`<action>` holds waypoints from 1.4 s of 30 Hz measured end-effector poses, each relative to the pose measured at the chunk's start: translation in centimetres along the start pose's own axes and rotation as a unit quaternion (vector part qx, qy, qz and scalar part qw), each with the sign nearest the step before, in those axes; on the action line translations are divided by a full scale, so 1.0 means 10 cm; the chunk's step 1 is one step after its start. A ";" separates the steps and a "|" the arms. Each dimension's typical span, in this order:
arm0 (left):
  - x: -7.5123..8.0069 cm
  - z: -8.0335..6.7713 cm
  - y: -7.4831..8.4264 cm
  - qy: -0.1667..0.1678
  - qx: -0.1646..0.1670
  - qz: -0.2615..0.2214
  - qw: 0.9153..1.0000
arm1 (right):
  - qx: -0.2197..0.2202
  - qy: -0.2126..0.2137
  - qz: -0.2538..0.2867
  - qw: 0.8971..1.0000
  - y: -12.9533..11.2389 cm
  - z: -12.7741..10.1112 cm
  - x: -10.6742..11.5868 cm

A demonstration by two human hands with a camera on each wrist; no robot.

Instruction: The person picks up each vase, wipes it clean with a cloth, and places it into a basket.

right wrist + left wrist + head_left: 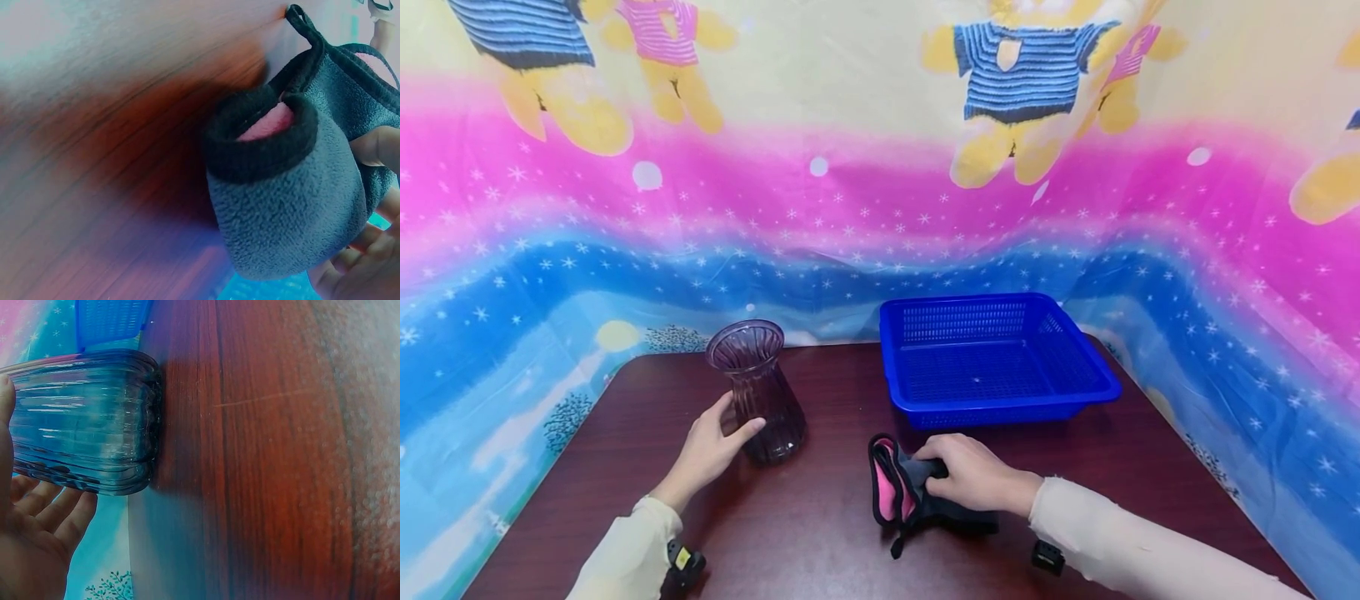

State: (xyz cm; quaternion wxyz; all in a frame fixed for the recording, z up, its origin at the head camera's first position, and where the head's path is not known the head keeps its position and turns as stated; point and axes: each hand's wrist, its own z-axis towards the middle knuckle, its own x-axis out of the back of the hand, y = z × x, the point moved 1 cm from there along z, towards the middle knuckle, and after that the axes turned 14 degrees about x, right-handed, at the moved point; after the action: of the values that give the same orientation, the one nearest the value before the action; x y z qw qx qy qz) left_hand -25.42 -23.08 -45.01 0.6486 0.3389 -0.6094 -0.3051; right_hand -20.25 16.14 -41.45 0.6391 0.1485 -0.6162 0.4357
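Note:
A purple-tinted ribbed glass vase (769, 408) with a flared rim stands upright on the table's left half. My left hand (711, 442) holds it at the side, thumb across the front; in the left wrist view the fingers (72, 515) reach round its far side. Right of the vase, my right hand (973, 473) grips a folded cleaning cloth (917, 479), grey outside and pink inside, with black edging. In the right wrist view the cloth (287, 206) bends in a loose fold, its hanging loop at the top; the thumb (378, 148) presses on it.
A blue plastic basket (1000, 408) with perforated walls stands at the back right, just beyond the right hand. The dark red wooden table (820, 517) has rounded back corners. A printed curtain (820, 208) with bears and snowflakes closes in the back and sides.

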 end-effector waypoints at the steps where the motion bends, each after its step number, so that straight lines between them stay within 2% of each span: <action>1: 0.00 0.00 0.00 0.000 0.000 0.000 1.000 | -0.001 0.000 0.001 1.000 0.01 -0.01 0.01; 10: 0.01 0.01 -0.03 -0.004 0.007 0.001 1.000 | -0.004 -0.009 0.004 1.000 0.08 -0.09 0.08; 16: 0.01 0.02 -0.03 -0.006 0.002 -0.002 1.000 | -0.018 -0.018 0.002 1.000 0.14 -0.14 0.12; 33: 0.00 0.02 -0.04 -0.002 -0.005 -0.003 1.000 | -0.016 -0.031 -0.003 0.999 0.28 -0.35 0.28; 42: 0.00 0.03 -0.05 -0.002 -0.004 0.002 1.000 | -0.020 -0.038 0.015 0.999 0.35 -0.39 0.30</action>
State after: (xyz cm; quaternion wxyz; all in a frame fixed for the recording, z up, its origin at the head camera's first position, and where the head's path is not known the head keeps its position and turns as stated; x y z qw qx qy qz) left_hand -25.69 -23.41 -45.38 0.6489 0.3347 -0.6104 -0.3072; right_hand -20.69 22.07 -40.63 0.6112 0.1431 -0.6509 0.4268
